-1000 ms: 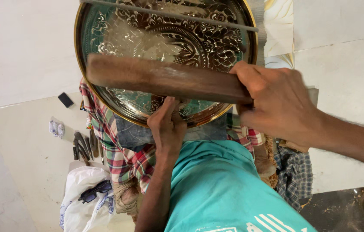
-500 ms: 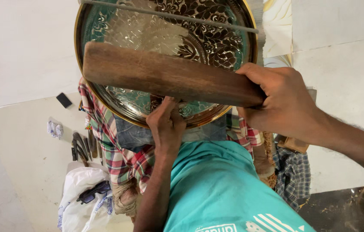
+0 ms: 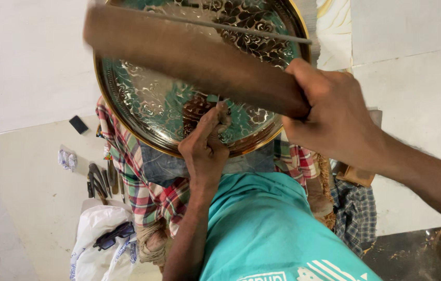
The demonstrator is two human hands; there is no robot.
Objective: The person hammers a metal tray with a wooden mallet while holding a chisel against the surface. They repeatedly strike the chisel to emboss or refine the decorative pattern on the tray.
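A large round engraved metal plate (image 3: 127, 130), brass-rimmed with teal patches, rests tilted on my lap. My left hand (image 3: 205, 148) presses against its lower middle, fingers pinched on a small punch that they mostly hide. My right hand (image 3: 335, 119) grips one end of a long brown wooden bat (image 3: 189, 57), held raised and blurred across the upper part of the plate. A thin metal rod (image 3: 241, 28) lies across the plate near its top. I wear a teal shirt (image 3: 262, 229).
A red and green checked cloth (image 3: 147, 190) lies under the plate. On the pale floor at left are several dark hand tools (image 3: 100, 179), a crumpled white rag (image 3: 68, 158), a small black object (image 3: 78, 124) and a white bag with dark glasses (image 3: 111, 237). A blue checked cloth (image 3: 355, 213) lies at right.
My right hand has swung the wooden bat upward, from across the plate's lower middle to its upper part. My left hand has stayed on the plate.
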